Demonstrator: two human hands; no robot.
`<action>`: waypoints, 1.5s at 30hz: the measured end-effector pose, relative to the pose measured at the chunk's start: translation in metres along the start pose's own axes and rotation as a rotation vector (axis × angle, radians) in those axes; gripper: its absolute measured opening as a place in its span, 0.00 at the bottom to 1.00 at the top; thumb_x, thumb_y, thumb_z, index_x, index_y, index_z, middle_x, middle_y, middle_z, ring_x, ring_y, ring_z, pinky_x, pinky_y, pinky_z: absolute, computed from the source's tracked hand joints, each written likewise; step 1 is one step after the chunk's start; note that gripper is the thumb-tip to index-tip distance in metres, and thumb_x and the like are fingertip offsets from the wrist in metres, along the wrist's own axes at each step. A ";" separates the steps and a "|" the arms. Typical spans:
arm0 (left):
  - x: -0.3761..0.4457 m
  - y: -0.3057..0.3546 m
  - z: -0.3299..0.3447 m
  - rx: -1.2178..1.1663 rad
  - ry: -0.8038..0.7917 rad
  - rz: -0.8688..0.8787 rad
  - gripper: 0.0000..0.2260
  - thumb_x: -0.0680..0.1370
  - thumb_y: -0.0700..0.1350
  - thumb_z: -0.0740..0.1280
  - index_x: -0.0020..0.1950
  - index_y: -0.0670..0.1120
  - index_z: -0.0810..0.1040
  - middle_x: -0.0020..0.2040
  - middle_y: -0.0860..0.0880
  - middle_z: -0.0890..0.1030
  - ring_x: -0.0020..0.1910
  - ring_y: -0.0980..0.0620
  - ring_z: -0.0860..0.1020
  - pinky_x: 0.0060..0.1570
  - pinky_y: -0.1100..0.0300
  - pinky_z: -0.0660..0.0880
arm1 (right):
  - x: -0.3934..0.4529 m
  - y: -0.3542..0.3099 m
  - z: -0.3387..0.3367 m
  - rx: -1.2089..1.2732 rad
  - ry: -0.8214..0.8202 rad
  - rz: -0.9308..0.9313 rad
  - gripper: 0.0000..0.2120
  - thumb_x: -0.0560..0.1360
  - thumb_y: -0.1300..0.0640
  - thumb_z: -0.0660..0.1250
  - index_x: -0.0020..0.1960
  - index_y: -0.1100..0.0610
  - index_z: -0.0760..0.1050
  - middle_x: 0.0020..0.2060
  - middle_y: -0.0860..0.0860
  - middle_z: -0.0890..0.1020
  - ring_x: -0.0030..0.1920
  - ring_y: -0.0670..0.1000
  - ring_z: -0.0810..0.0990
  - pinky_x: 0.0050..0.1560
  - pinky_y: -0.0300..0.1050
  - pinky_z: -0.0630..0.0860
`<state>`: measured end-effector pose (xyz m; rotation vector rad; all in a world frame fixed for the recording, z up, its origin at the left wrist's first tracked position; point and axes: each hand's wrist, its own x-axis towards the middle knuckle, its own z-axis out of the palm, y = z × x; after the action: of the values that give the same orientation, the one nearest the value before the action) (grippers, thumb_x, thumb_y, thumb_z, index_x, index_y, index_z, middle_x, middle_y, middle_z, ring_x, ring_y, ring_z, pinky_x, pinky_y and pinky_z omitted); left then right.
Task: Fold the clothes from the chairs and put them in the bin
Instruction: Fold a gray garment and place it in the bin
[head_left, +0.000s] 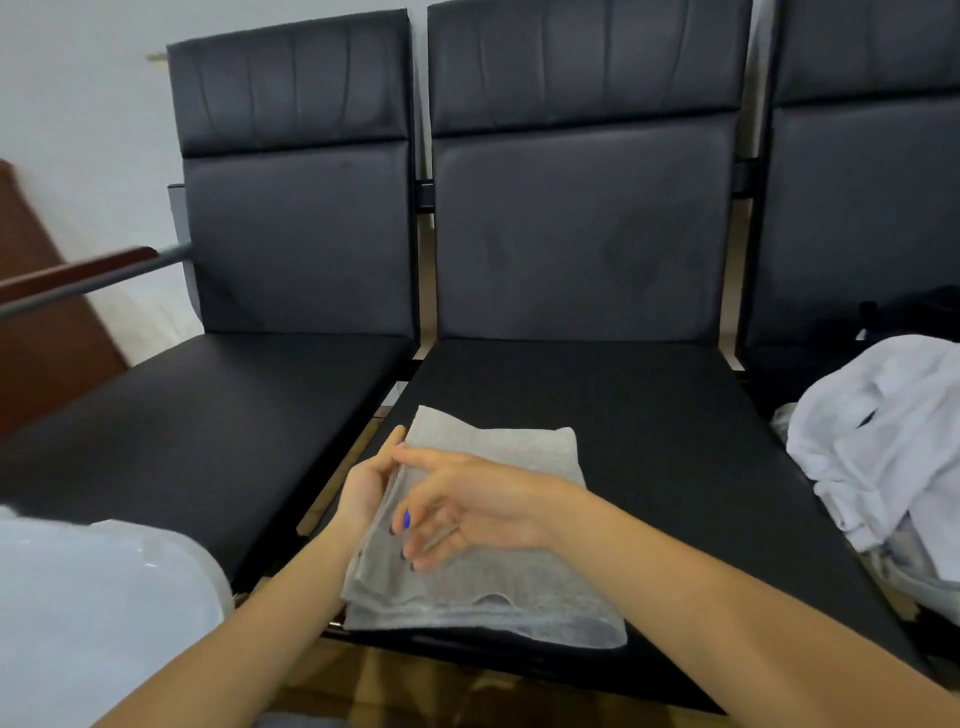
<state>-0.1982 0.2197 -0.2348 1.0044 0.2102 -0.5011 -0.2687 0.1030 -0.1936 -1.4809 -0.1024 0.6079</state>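
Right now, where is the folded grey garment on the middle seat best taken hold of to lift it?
Probably the left edge of the grey garment, where the layers stack and overhang the middle seat. The left hand is already there; slide fingers beneath, with the right hand on top, so the fold holds.

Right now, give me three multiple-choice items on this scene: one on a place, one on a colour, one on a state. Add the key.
1. Where does the grey folded garment lie?
A. middle chair seat
B. floor
C. left chair seat

2. What colour is the crumpled pile of clothes on the right chair?
A. red
B. white
C. green

3. What is the left hand doing?
A. hanging idle
B. gripping the armrest
C. holding the garment's left edge

Key: 1 A, it rests on the middle seat; 2 B, the pile looks white; 3 C, its fingers lie along that edge, facing the right hand.
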 end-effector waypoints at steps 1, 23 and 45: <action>0.006 0.002 -0.005 -0.015 0.047 0.008 0.17 0.83 0.43 0.54 0.71 0.47 0.71 0.56 0.44 0.80 0.51 0.47 0.80 0.52 0.54 0.76 | 0.000 0.001 -0.001 -0.037 0.061 -0.012 0.23 0.75 0.69 0.60 0.65 0.50 0.70 0.45 0.56 0.77 0.37 0.51 0.78 0.44 0.46 0.78; -0.009 0.007 -0.023 0.697 0.070 0.358 0.24 0.81 0.31 0.54 0.74 0.52 0.65 0.52 0.49 0.82 0.52 0.50 0.81 0.49 0.55 0.78 | -0.030 0.076 -0.006 -1.528 0.019 -0.284 0.35 0.79 0.41 0.58 0.76 0.37 0.39 0.77 0.42 0.36 0.75 0.48 0.31 0.70 0.62 0.29; 0.006 -0.009 0.009 1.426 0.190 0.898 0.28 0.79 0.37 0.60 0.78 0.43 0.56 0.75 0.44 0.64 0.77 0.47 0.54 0.74 0.50 0.41 | -0.034 0.047 -0.029 -0.312 0.534 -0.245 0.13 0.76 0.64 0.63 0.44 0.52 0.82 0.47 0.51 0.85 0.52 0.48 0.82 0.59 0.42 0.76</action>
<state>-0.1979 0.2062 -0.2391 2.3506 -0.5251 0.4015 -0.2997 0.0607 -0.2310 -1.8532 0.0402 -0.0162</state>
